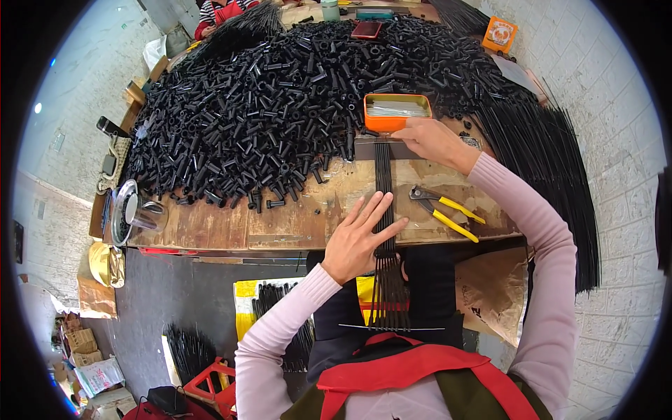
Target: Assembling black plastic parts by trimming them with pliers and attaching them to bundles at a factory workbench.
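Note:
A row of thin black rods [383, 171] runs from the workbench toward my lap, side by side. My left hand [358, 236] lies over them near the bench edge, its fingers stretched out flat. At their far end my right hand [435, 142] has its fingers pinched together, just by the front of an orange box [386, 123]. What the pinch holds, if anything, is hidden. Thin pale metal pieces [397, 109] lie in the box. Across the rods' near ends, over my lap, passes a thin metal bar [427, 328]. Yellow-handled nippers [446, 212] rest right of the rods.
A broad heap of black tubular parts [259, 105] covers the bench's back and left. Long black rods [546, 175] hang over the right side. A phone [367, 29] lies on the heap; a metal cup [143, 212] stands at left. Another person [222, 12] sits across.

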The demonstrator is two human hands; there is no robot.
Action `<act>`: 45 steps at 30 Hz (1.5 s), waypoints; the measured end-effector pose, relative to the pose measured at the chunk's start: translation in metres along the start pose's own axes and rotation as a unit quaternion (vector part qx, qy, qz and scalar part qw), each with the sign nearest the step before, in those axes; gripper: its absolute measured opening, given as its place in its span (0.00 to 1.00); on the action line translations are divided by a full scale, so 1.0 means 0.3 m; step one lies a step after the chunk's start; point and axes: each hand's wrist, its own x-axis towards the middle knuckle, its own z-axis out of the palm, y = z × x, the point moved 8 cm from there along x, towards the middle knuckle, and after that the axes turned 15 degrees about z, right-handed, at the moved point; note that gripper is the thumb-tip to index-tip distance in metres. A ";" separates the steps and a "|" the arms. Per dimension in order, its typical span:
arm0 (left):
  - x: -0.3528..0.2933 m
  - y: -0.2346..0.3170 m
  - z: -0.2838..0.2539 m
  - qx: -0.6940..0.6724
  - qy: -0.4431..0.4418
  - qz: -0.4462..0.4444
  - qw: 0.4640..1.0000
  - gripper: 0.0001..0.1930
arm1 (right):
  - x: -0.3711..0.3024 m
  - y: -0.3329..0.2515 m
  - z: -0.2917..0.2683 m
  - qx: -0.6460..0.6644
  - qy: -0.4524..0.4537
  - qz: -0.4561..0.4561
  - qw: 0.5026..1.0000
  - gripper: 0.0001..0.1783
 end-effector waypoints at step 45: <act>0.011 0.004 0.012 0.018 -0.026 0.002 1.000 0.41 | 0.068 0.009 0.001 0.071 -0.031 0.022 0.997 0.10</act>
